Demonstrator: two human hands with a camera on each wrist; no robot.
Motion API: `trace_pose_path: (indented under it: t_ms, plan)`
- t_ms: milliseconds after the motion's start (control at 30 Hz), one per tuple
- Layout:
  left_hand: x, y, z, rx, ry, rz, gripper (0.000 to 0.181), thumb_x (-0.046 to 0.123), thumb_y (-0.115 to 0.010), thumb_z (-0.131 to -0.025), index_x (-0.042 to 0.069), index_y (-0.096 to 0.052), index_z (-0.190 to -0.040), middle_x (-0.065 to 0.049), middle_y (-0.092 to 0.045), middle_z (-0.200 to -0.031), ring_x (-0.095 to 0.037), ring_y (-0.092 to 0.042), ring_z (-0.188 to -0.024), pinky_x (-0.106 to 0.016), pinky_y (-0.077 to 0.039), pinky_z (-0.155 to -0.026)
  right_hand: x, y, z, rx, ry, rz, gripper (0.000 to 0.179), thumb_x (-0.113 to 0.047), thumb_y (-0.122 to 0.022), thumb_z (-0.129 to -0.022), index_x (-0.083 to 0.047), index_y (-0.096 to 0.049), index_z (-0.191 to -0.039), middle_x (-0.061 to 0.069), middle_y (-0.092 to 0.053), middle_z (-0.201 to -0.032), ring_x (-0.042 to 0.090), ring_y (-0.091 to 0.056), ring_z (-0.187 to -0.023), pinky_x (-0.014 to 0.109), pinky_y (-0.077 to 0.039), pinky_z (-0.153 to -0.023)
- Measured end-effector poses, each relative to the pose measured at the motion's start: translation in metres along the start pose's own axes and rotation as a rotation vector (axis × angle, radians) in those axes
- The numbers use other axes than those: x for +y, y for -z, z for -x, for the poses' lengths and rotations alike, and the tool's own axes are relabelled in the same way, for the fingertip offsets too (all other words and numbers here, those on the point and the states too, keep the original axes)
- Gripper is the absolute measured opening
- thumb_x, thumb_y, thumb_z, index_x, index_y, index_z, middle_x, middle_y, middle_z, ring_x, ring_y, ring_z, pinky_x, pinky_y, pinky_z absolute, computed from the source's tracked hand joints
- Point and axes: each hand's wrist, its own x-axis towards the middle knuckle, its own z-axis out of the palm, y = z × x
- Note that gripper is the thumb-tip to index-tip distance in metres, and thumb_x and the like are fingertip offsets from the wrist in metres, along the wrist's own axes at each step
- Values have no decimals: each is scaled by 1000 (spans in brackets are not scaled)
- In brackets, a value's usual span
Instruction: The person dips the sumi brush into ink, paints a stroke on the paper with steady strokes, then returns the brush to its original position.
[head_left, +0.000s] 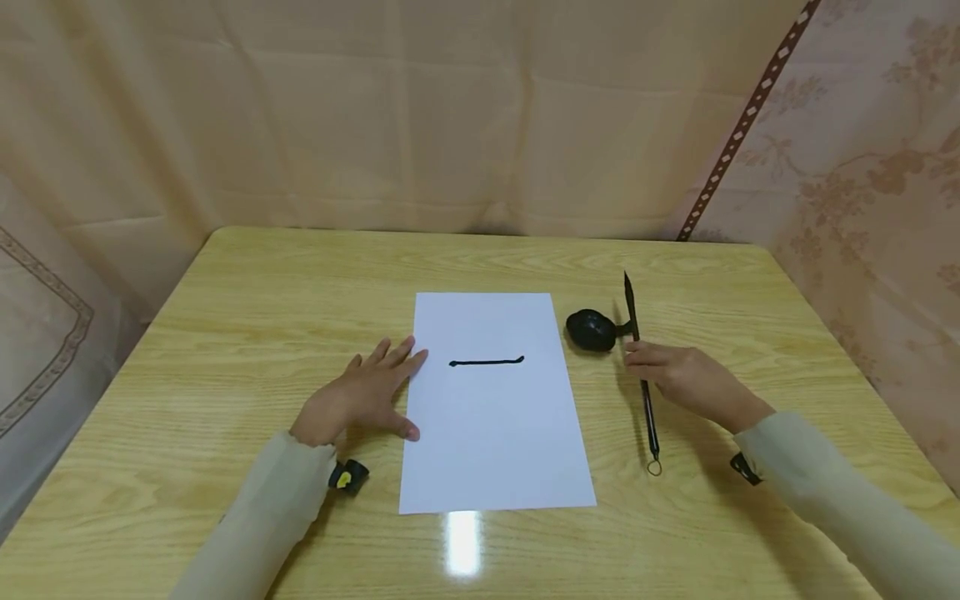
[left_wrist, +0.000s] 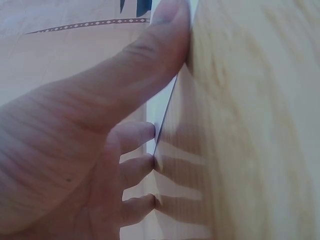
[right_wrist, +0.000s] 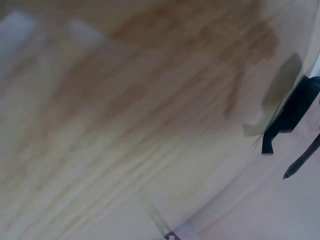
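Observation:
A sheet of white paper (head_left: 491, 450) lies on the table, with one black horizontal ink stroke (head_left: 486, 362) across its upper half. My left hand (head_left: 360, 398) is spread at the sheet's left edge, thumb and fingertips touching it; the left wrist view shows the thumb (left_wrist: 145, 60) and several fingers against that edge. Between the thumb and fingers of my right hand (head_left: 686, 379) is a black writing brush (head_left: 649, 421), its dark tip pointing away and its loop end nearer me. A black ink dish (head_left: 591, 331) with a short handle sits beside the brush. The right wrist view shows the brush tip (right_wrist: 300, 164) apart from the dish (right_wrist: 297, 107).
The light wood-grain table (head_left: 285, 300) backs onto a beige curtain (head_left: 465, 117). Patterned cloth (head_left: 877, 167) hangs at the right, and pale cloth (head_left: 45, 333) at the left. A bright reflection shows below the paper.

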Motion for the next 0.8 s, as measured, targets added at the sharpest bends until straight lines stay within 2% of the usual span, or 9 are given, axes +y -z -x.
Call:
trace_pose_path:
  t_ms: [167,267,600,800]
  plan:
    - [1,1,0,-3,-9,13,113,51,-79,-67,13,-17,-154,-14,-2,-161,-45,3,-145,-71,-5,-108,-5,1,7,-87,26,38,47,16,-78,-54,0,-72,-97,15,-69,-109,30,-66,-100,32,-57,-68]
    - [0,0,-1,-7,2,8,112,50,-79,-69,13,-16,-154,-13,-1,-161,-44,3,-145,-71,-5,-109,-8,0,11,-119,43,59,44,12,-77,-57,-1,-72,-98,14,-68,-110,29,-66,-101,32,-57,-69]
    - [-1,-2,-3,-10,13,-9,111,45,-80,-70,11,-14,-154,-14,1,-161,-45,4,-145,-71,-6,-109,-10,-6,13,-102,50,28,40,12,-76,-58,1,-71,-96,13,-68,-110,27,-66,-100,33,-57,-74]
    - [-2,-2,-3,-15,10,-14,112,46,-80,-71,13,-13,-154,-13,2,-161,-43,6,-145,-70,-5,-109,-11,-7,13,-135,25,19,42,14,-75,-60,1,-71,-99,14,-67,-112,28,-66,-102,33,-56,-76]
